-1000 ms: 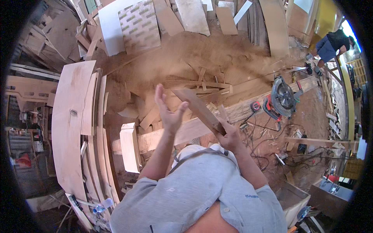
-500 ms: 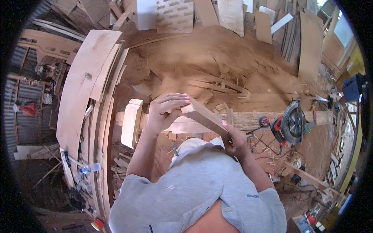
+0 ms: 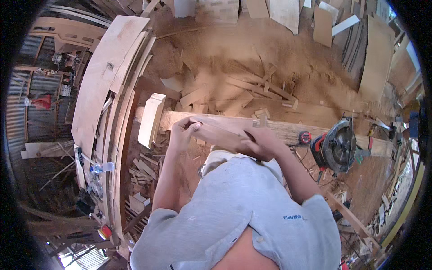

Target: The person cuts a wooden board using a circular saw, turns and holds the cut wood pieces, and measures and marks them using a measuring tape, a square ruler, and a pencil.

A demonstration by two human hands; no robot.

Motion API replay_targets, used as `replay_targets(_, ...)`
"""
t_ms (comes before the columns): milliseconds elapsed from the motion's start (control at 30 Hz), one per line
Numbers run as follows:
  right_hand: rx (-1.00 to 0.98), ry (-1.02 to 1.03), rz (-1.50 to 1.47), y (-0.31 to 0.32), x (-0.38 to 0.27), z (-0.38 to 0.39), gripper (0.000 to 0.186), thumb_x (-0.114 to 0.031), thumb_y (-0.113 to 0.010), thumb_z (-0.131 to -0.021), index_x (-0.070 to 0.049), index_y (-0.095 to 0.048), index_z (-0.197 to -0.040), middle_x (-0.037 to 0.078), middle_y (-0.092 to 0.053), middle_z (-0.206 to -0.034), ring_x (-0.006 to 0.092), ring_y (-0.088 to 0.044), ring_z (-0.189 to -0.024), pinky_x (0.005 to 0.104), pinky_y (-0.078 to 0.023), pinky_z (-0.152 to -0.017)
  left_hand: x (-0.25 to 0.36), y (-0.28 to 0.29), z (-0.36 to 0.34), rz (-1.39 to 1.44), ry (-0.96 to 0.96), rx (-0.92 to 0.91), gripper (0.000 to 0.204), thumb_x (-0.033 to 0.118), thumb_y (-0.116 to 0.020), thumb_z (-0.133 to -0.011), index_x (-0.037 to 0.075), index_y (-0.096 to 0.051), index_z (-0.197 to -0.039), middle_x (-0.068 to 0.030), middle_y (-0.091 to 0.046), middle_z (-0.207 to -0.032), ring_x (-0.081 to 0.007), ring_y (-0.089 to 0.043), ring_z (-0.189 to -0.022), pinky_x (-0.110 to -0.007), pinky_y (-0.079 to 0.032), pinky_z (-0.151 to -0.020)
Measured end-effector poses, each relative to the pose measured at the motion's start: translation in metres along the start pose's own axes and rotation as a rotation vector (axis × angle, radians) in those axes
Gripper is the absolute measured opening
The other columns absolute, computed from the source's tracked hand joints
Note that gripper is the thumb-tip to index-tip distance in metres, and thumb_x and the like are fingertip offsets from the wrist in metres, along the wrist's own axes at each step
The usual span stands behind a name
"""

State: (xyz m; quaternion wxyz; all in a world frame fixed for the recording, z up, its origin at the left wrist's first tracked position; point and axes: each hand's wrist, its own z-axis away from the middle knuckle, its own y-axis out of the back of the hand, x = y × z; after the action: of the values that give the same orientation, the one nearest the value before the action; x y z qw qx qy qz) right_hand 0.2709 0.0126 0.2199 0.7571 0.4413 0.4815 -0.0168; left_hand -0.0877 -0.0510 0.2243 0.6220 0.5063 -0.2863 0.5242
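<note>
A short wooden board [image 3: 217, 134] is held level in front of my waist, its broad face turned up. My left hand [image 3: 183, 130] is closed on its left end, the thumb on top. At the other end my right hand [image 3: 261, 143] grips the board, with fingers lying over its face. Beneath and beyond it runs a rough timber beam [image 3: 288, 133]. A pale wood block [image 3: 151, 120] sits across the beam's left end, close to my left hand. Right of my right hand, a red and black tape measure [image 3: 304, 137] rests on the beam.
A circular saw [image 3: 336, 147] stands on the beam at the right. Stacked planks [image 3: 105, 72] line the left side, with a plastic bottle [image 3: 108, 167] beside them. Offcuts [image 3: 265, 85] and sawdust cover the ground beyond. Panels [image 3: 284, 15] lean along the far side.
The board has come down from a raised, tilted hold to a flatter one, its broad face now showing. Both hands moved with it, and my right hand now lies over its face.
</note>
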Motion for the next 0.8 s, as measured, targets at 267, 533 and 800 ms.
replay_targets(267,-0.159,-0.23,0.029,-0.083,0.04,-0.091,0.056,-0.053,-0.067,-0.099,-0.01,-0.07,-0.134,0.023,-0.074,-0.127,0.0429,-0.069,-0.12,0.0535,-0.054,-0.1,-0.132,-0.012,-0.029,-0.277,0.16,0.166,0.038,0.033,-0.089,-0.091,-0.003,-0.084,-0.103,-0.0019,-0.077,-0.08,-0.0087,-0.063,-0.07,-0.028,-0.052,-0.068)
replay_targets(533,0.128,-0.215,0.258,-0.14,0.083,-0.113,0.045,-0.048,-0.07,-0.097,-0.007,-0.073,-0.115,0.018,-0.072,-0.112,0.0386,-0.064,-0.118,0.051,-0.05,-0.105,-0.183,0.008,-0.082,-0.222,0.189,0.122,0.032,0.024,-0.089,-0.091,-0.006,-0.082,-0.102,-0.0081,-0.079,-0.082,-0.0115,-0.067,-0.07,-0.03,-0.054,-0.067)
replay_targets(800,1.05,-0.799,0.435,-0.109,0.138,0.03,0.063,-0.036,-0.078,-0.092,-0.003,-0.061,-0.142,0.03,-0.052,-0.15,0.052,-0.045,-0.141,0.0601,-0.038,-0.119,-0.195,0.012,-0.09,-0.164,0.129,0.058,0.024,0.018,-0.086,-0.093,-0.005,-0.08,-0.098,-0.0111,-0.078,-0.081,-0.0134,-0.07,-0.066,-0.028,-0.057,-0.058)
